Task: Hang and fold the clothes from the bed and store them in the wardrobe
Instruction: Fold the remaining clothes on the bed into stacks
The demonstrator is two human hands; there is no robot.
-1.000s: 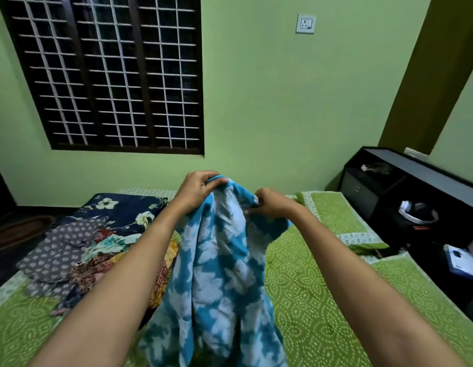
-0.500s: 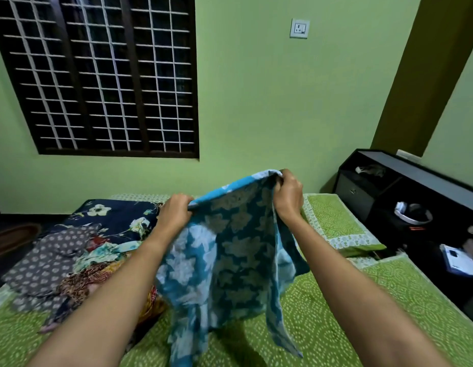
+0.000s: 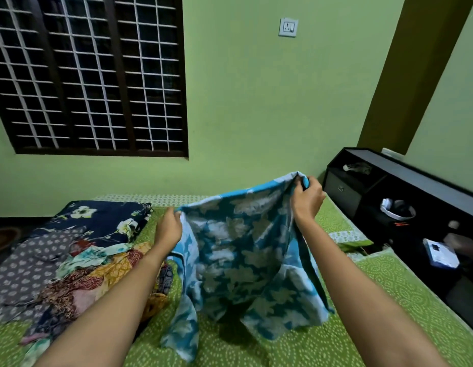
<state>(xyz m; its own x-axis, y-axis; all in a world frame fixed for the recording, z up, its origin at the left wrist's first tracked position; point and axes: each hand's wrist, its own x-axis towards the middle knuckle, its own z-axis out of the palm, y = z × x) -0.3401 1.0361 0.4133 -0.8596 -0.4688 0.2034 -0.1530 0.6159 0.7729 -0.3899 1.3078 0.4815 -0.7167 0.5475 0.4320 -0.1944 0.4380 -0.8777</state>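
Our left hand (image 3: pixel 168 229) grips one end of the top edge of a blue floral garment (image 3: pixel 240 255), fingers curled into the cloth. Our right hand (image 3: pixel 307 200), raised higher and further right, pinches the other end between the thumb and bent fingers. The garment is spread between our hands above the bed (image 3: pixel 336 340) and hangs down in front of us. Its lower ends reach toward the green patterned sheet, though we cannot tell whether they rest on it.

Just beside our left forearm lies a heap of clothes (image 3: pixel 79 282) in mixed prints. It includes a grey dotted piece (image 3: pixel 26 266) at the left, with orange-brown and pale turquoise pieces tangled nearer the middle. Behind the heap a navy cloth with white flowers (image 3: pixel 103 218) is spread flat on the bed.

To the right, a green pillow (image 3: pixel 336 221) shows partly behind our right wrist. Along the bed's right edge stands a black shelf unit (image 3: pixel 415 186). In its recesses are white headphones (image 3: pixel 397 210) and, nearer to us, a small white and blue box (image 3: pixel 440 252).

At the far end rises the green wall (image 3: pixel 256 102). A dark-framed window with a white grille (image 3: pixel 89 75) is on the left, and a socket plate (image 3: pixel 288 27) sits high to its right.
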